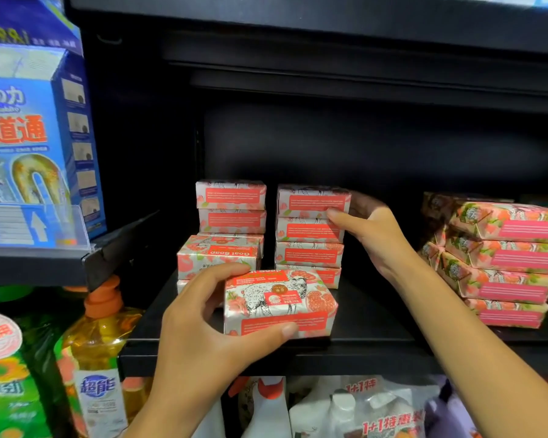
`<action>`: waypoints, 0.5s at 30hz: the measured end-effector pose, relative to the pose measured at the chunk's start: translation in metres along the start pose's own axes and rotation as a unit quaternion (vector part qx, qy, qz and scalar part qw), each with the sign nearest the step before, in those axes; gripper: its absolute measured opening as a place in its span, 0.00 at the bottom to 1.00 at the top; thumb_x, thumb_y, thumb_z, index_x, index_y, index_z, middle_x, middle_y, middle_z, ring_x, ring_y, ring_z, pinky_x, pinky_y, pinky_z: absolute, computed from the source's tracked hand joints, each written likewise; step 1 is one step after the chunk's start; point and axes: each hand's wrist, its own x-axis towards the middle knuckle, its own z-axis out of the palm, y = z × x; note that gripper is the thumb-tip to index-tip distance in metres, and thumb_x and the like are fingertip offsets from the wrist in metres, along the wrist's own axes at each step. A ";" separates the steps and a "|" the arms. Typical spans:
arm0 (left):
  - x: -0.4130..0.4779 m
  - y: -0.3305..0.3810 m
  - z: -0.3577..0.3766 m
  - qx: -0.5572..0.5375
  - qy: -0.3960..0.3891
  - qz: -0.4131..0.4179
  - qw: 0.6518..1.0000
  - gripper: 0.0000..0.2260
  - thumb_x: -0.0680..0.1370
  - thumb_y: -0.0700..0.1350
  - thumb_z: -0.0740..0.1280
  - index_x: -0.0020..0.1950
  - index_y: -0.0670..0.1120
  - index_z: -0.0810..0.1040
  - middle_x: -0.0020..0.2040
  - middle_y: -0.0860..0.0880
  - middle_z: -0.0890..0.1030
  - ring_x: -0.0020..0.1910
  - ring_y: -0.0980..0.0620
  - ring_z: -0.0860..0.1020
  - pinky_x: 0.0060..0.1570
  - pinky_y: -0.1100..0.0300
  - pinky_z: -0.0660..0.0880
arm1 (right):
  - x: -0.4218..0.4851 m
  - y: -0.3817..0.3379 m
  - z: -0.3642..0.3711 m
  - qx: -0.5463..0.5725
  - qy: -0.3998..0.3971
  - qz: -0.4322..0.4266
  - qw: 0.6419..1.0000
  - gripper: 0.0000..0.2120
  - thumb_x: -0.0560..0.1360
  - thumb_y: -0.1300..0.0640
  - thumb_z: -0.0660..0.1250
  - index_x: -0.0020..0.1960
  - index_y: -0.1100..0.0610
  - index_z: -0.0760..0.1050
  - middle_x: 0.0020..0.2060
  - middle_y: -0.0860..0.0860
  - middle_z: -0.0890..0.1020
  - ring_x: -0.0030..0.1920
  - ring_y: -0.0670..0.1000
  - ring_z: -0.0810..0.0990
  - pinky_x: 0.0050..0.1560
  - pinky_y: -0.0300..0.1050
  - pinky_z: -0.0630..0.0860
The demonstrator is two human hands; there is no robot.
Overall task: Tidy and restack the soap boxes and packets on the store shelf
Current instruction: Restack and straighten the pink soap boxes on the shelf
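Observation:
On the black shelf [377, 327] stand two stacks of white-and-red goat soap boxes: a left stack [231, 210] and a right stack [309, 229]. My left hand [209, 324] grips one soap box [279, 303] near the shelf's front edge, thumb on its near face and fingers over the top. Another box [217, 256] lies just behind that hand, in front of the left stack. My right hand [370, 229] holds the right side of the top box [312, 200] of the right stack, thumb on its front, fingers behind.
A leaning pile of pink-and-green soap packets [503, 263] fills the shelf's right side. A blue drain-cleaner box [35, 137] stands on the upper left shelf. Below are dish-soap bottles [98, 358] and white bottles [329, 409].

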 end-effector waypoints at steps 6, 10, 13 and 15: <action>0.000 0.005 0.012 -0.005 -0.013 0.001 1.000 0.32 0.49 0.62 0.77 0.52 0.63 0.76 0.52 0.65 0.78 0.50 0.65 0.79 0.41 0.72 0.76 | -0.001 0.001 0.000 0.018 0.001 0.001 1.000 0.15 0.69 0.57 0.72 0.55 0.54 0.77 0.48 0.48 0.84 0.49 0.48 0.83 0.55 0.50 0.78; 0.003 0.005 0.022 0.045 -0.037 0.003 0.998 0.32 0.52 0.67 0.77 0.53 0.65 0.73 0.52 0.65 0.77 0.51 0.64 0.79 0.44 0.66 0.78 | -0.010 -0.007 0.002 -0.046 -0.003 0.001 0.999 0.18 0.71 0.53 0.71 0.59 0.52 0.75 0.51 0.46 0.83 0.50 0.44 0.82 0.56 0.47 0.78; 0.009 0.004 0.034 0.138 -0.074 0.026 0.987 0.30 0.54 0.68 0.75 0.52 0.63 0.71 0.50 0.66 0.75 0.52 0.66 0.75 0.49 0.67 0.75 | -0.027 -0.009 -0.005 -0.144 0.039 -0.016 0.989 0.29 0.71 0.49 0.71 0.69 0.53 0.67 0.62 0.42 0.73 0.60 0.41 0.73 0.55 0.32 0.72; 0.014 0.003 0.042 0.181 -0.092 0.039 0.978 0.30 0.57 0.66 0.75 0.55 0.60 0.71 0.49 0.67 0.73 0.51 0.66 0.74 0.48 0.71 0.72 | -0.050 -0.008 -0.014 -0.186 0.054 -0.041 0.980 0.31 0.71 0.51 0.71 0.71 0.52 0.63 0.62 0.41 0.70 0.62 0.39 0.69 0.51 0.24 0.69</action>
